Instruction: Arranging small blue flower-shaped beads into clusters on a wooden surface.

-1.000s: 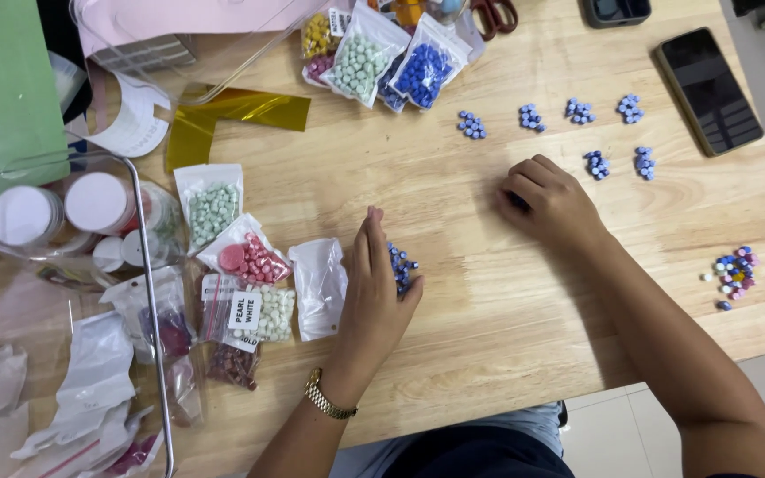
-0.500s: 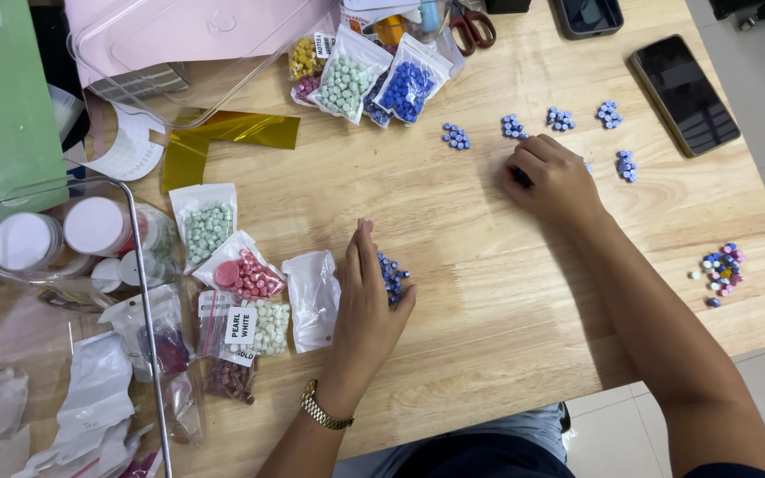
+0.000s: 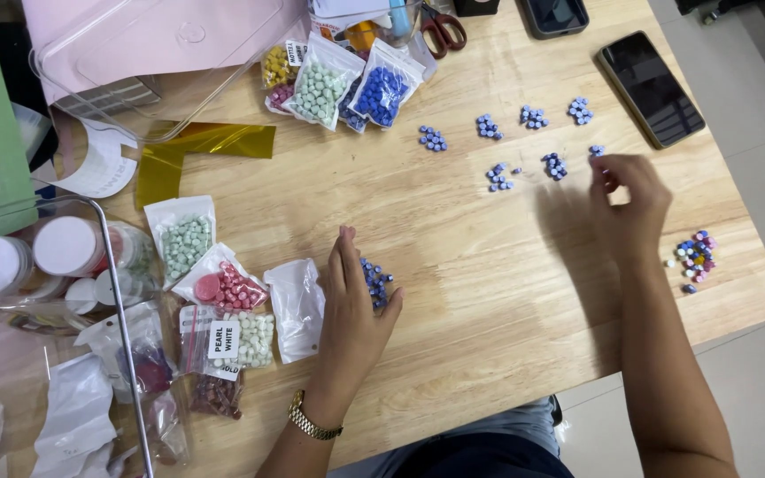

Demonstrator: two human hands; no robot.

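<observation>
My left hand [image 3: 351, 310] stands on its edge on the wooden table [image 3: 453, 265], fingers straight, its palm against a small pile of blue-purple wax beads [image 3: 375, 281]. An empty clear pouch [image 3: 297, 308] lies just left of it. My right hand [image 3: 629, 202] is blurred, its fingertips curled together just below a tiny bead cluster [image 3: 597, 150]. I cannot see whether a bead is pinched in it. Several small bead clusters [image 3: 524, 142] sit in two rows to its left.
Pouches of green [image 3: 316, 88] and blue beads [image 3: 381, 93] lie at the back, more pouches [image 3: 210, 292] at the left. A mixed-colour bead pile [image 3: 694, 257] is near the right edge. Two phones [image 3: 652, 88], scissors [image 3: 440, 26], a clear bin [image 3: 161, 53] and white-lidded jars [image 3: 28, 261] are around.
My right hand has moved to the right along the rows of clusters, to the far end. My left hand has stayed by the bead pile.
</observation>
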